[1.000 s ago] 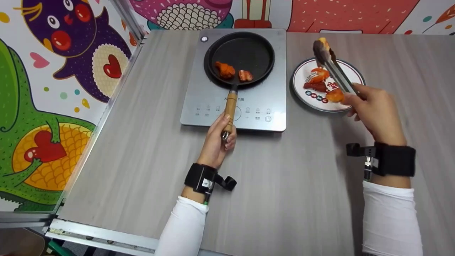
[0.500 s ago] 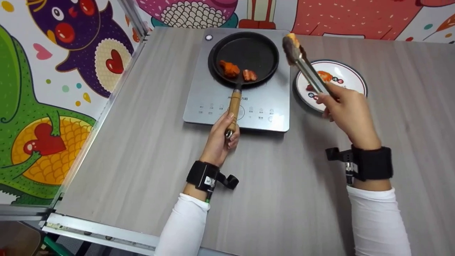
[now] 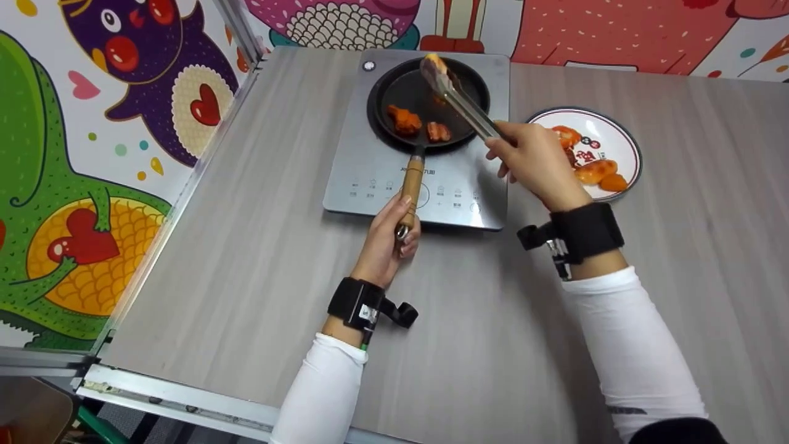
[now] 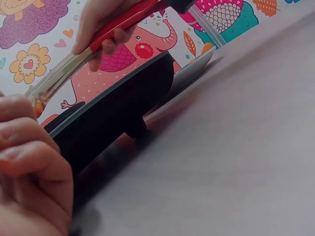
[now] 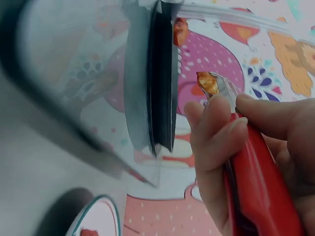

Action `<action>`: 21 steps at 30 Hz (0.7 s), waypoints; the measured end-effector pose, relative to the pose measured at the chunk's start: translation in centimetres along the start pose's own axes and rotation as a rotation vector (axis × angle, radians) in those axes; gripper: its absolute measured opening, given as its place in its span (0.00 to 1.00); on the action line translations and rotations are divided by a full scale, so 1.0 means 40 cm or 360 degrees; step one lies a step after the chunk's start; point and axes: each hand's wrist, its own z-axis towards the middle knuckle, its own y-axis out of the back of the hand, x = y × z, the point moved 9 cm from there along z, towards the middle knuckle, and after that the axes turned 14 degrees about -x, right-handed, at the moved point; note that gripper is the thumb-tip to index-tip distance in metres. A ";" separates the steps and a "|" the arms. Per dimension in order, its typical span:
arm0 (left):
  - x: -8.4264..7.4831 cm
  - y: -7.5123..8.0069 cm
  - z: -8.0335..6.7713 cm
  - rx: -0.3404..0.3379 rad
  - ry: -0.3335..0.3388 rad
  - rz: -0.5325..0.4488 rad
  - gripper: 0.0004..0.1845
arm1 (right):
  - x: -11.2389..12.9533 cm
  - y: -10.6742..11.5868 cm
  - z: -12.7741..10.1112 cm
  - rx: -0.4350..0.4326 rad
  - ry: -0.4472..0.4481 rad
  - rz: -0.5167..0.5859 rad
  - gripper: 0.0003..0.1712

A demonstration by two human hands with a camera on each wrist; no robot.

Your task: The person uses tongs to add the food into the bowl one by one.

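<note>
In the head view, my left hand [image 3: 388,243] grips the wooden handle [image 3: 412,185] of a black frying pan [image 3: 400,86]. An orange-red piece of food [image 3: 405,120] and a smaller striped meat piece [image 3: 439,131] lie in the pan near the handle. Over the pan's far side, my right hand [image 3: 533,160] holds metal tongs [image 3: 471,114], whose red handles [image 5: 261,182] show in the right wrist view. A golden-brown piece of food [image 5: 208,83] sits between the tong tips. Part of the pan's floor is hidden behind the tongs.
The pan stands on a silver induction cooker [image 3: 354,154]. To its right is a white plate [image 3: 619,139] with several orange and red food pieces [image 3: 596,171], partly covered by my right wrist. Printed cartoon walls [image 3: 616,31] border the grey table [image 3: 259,246] at the back and left.
My right hand has moved left, carrying the tongs and food piece from above the plate to above the pan. My left hand still grips the pan handle.
</note>
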 end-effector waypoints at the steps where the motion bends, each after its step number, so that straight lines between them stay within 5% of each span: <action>1: 0.000 0.000 0.000 -0.0003 -0.0003 0.0004 0.29 | 0.009 -0.006 0.007 0.0007 0.0020 -0.0021 0.14; 8: 0.001 -0.002 0.002 0.0006 -0.0018 0.0004 0.28 | 0.048 -0.050 0.042 0.0098 0.0102 -0.0191 0.15; 21: 0.001 -0.002 0.002 0.0019 -0.0021 -0.0006 0.29 | 0.075 -0.116 0.072 0.0297 -0.0005 -0.0085 0.13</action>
